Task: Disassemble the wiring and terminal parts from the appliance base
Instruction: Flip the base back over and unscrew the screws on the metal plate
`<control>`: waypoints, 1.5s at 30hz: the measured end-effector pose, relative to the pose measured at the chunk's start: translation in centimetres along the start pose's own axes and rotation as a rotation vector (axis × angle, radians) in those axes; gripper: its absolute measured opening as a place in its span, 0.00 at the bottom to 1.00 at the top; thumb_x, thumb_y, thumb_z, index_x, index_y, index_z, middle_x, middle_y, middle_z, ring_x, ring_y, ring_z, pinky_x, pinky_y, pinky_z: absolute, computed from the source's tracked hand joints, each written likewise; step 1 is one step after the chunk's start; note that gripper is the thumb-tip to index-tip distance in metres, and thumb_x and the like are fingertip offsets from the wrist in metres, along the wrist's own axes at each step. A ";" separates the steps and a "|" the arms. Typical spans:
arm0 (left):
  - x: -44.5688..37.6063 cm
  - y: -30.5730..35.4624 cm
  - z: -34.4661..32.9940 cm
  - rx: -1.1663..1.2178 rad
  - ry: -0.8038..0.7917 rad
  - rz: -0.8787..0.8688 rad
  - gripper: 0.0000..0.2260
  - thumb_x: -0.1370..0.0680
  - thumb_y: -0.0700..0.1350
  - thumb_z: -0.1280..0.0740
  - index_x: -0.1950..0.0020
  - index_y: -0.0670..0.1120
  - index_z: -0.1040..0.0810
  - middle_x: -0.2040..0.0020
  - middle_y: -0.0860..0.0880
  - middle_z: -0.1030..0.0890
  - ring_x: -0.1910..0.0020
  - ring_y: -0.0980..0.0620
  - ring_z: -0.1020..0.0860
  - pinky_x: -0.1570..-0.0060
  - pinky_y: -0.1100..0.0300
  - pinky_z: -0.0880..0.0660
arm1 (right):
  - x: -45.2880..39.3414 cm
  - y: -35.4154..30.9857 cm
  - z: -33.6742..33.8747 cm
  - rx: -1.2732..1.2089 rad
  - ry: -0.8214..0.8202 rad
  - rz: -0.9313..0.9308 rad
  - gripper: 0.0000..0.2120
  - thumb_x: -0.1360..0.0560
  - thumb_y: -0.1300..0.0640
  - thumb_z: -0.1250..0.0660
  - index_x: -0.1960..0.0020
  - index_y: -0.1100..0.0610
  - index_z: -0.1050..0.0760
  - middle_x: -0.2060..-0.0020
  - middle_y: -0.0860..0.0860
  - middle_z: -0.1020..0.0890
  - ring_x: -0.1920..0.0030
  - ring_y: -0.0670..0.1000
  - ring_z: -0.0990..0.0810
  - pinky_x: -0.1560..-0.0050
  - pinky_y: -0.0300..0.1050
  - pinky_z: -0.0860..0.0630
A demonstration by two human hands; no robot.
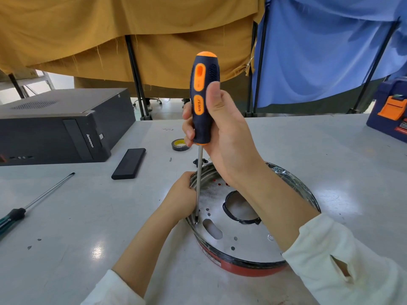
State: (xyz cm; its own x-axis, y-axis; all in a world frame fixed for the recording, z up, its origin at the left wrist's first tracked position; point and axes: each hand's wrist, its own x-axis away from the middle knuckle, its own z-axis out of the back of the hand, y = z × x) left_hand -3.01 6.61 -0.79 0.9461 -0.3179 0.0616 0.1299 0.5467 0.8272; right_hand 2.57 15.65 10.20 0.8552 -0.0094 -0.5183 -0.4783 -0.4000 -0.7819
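Observation:
The round appliance base (246, 234) lies on the table, a silver perforated plate inside a black and red rim. My right hand (222, 133) grips the orange and dark blue handle of a screwdriver (203, 95), held upright. Its shaft runs down to a screw (196, 221) near the base's left rim, and the tip sits on it. My left hand (182, 194) grips the left rim of the base beside the shaft. A black ring of wiring or gasket (237, 216) edges the plate's central hole.
A black computer case (61, 126) stands at the back left, with a flat black panel (128, 163) beside it. A second screwdriver (33, 205) lies at the left. A roll of tape (179, 145) and a small black part (200, 161) sit behind the base. A blue toolbox (389, 111) stands far right.

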 end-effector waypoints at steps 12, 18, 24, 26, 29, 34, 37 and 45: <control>0.4 0.2 0.0 0.078 0.001 0.008 0.18 0.23 0.36 0.43 0.36 0.50 0.28 0.46 0.48 0.21 0.47 0.48 0.22 0.49 0.54 0.23 | 0.3 0.1 0.2 0.053 0.041 -0.048 0.14 0.22 0.55 0.37 0.44 0.57 0.40 0.64 0.53 0.27 0.71 0.49 0.30 0.77 0.39 0.34; 1.0 0.0 0.4 0.263 0.050 -0.077 0.11 0.18 0.44 0.42 0.39 0.56 0.32 0.46 0.61 0.27 0.51 0.65 0.27 0.54 0.69 0.33 | 0.5 -0.1 0.1 0.087 0.023 -0.074 0.19 0.20 0.48 0.47 0.38 0.62 0.33 0.61 0.52 0.25 0.65 0.51 0.27 0.67 0.45 0.28; 2.4 -0.2 3.1 0.146 0.066 -0.258 0.12 0.19 0.41 0.40 0.49 0.55 0.20 0.50 0.58 0.18 0.52 0.64 0.21 0.54 0.75 0.29 | 0.5 -0.5 0.3 0.077 0.035 -0.103 0.19 0.24 0.51 0.37 0.40 0.56 0.42 0.64 0.52 0.28 0.72 0.48 0.32 0.74 0.42 0.39; 3.1 -0.2 4.4 0.025 0.007 -0.309 0.12 0.20 0.41 0.39 0.49 0.55 0.19 0.49 0.58 0.17 0.46 0.58 0.21 0.43 0.62 0.27 | 0.6 -0.4 0.4 0.094 0.021 -0.081 0.17 0.22 0.56 0.36 0.42 0.55 0.43 0.63 0.52 0.29 0.72 0.49 0.31 0.74 0.42 0.38; 4.1 0.0 6.1 -0.255 -0.065 -0.387 0.11 0.21 0.45 0.38 0.51 0.61 0.21 0.48 0.66 0.20 0.49 0.50 0.20 0.44 0.52 0.25 | 0.5 -0.4 0.3 0.112 -0.007 -0.075 0.11 0.21 0.55 0.40 0.43 0.57 0.39 0.61 0.53 0.27 0.67 0.51 0.27 0.70 0.43 0.29; 5.1 1.1 6.4 -0.473 -0.210 -0.437 0.09 0.22 0.45 0.37 0.56 0.57 0.20 0.57 0.62 0.18 0.57 0.59 0.21 0.53 0.57 0.24 | 0.4 -0.3 0.0 0.068 0.006 -0.101 0.16 0.18 0.50 0.49 0.39 0.61 0.35 0.62 0.53 0.26 0.66 0.51 0.28 0.68 0.43 0.31; 5.2 1.4 5.8 -0.528 -0.285 -0.455 0.09 0.24 0.42 0.37 0.55 0.54 0.19 0.56 0.59 0.20 0.54 0.62 0.23 0.48 0.60 0.26 | 0.4 -0.5 -0.1 0.044 0.017 -0.120 0.18 0.22 0.48 0.41 0.40 0.58 0.39 0.64 0.53 0.29 0.70 0.49 0.31 0.72 0.41 0.37; 5.5 3.3 5.7 -0.678 -0.419 -0.291 0.07 0.26 0.50 0.35 0.49 0.55 0.21 0.50 0.55 0.24 0.50 0.59 0.24 0.45 0.57 0.25 | 0.6 -0.3 0.3 0.146 0.017 -0.047 0.10 0.21 0.54 0.40 0.44 0.56 0.40 0.60 0.55 0.27 0.66 0.51 0.26 0.69 0.44 0.29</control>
State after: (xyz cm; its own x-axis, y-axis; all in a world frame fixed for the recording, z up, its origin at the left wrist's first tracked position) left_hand 0.95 2.23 5.43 0.6767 -0.7056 0.2102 0.6277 0.7022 0.3361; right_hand 3.17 16.01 10.01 0.8800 -0.0094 -0.4749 -0.4604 -0.2628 -0.8479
